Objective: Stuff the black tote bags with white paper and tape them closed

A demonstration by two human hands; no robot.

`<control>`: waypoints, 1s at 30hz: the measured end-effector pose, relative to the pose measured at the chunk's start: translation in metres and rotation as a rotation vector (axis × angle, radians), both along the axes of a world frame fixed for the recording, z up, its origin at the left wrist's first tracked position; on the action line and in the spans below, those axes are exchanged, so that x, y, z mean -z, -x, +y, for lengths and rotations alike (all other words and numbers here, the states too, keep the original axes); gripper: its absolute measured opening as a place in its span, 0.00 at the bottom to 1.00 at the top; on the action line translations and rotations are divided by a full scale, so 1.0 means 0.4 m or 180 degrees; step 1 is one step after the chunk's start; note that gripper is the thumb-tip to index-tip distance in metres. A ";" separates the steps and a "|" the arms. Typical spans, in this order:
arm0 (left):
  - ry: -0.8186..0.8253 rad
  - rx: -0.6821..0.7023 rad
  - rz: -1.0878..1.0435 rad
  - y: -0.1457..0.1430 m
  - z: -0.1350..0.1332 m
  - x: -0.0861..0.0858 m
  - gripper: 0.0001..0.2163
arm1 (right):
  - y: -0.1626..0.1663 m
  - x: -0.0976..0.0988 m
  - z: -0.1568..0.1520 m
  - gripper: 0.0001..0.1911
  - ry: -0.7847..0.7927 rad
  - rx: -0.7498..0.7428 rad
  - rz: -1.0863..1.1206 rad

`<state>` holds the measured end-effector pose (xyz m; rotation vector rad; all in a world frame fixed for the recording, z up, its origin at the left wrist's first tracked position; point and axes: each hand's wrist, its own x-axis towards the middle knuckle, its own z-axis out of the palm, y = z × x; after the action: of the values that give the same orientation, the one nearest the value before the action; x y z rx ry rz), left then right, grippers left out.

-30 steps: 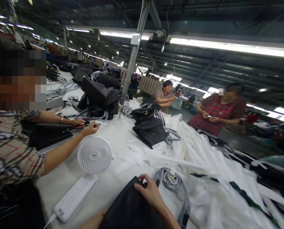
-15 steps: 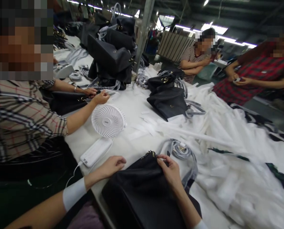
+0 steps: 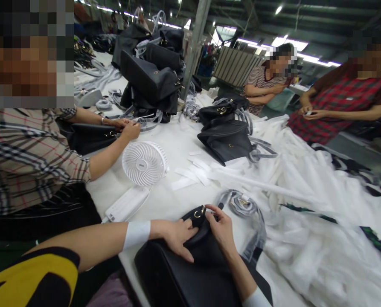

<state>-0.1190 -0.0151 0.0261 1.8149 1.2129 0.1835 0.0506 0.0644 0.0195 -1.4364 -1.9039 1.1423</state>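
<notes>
A black leather handbag (image 3: pixel 190 277) lies at the near edge of the white table (image 3: pixel 177 149) in front of me. My left hand (image 3: pixel 177 235) rests flat on its top, fingers spread across the leather. My right hand (image 3: pixel 221 228) pinches the bag's upper edge beside a gold ring fitting (image 3: pixel 198 213). A wrapped grey strap (image 3: pixel 244 209) curls on the table just past my right hand.
A white desk fan (image 3: pixel 144 163) and a white power bank (image 3: pixel 126 204) sit to the left. A person in a plaid shirt (image 3: pixel 33 157) works on another black bag. Stacked black bags (image 3: pixel 152 76), a further bag (image 3: pixel 227 143) and heaps of white wrapping (image 3: pixel 321 204) fill the table; two people stand beyond.
My left hand moved from the table onto the bag's top. My right hand shifted along the upper edge to the ring fitting. The view tilted down from the ceiling.
</notes>
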 end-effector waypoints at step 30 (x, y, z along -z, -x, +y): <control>-0.0324 -0.1811 0.0189 -0.005 0.094 0.128 0.18 | -0.039 -0.005 0.055 0.19 -0.0081 0.0013 -0.0238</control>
<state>-0.1169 0.0223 -0.0252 1.5236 1.7680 0.5214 0.0661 0.0865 0.0216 -1.4880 -1.9581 1.0726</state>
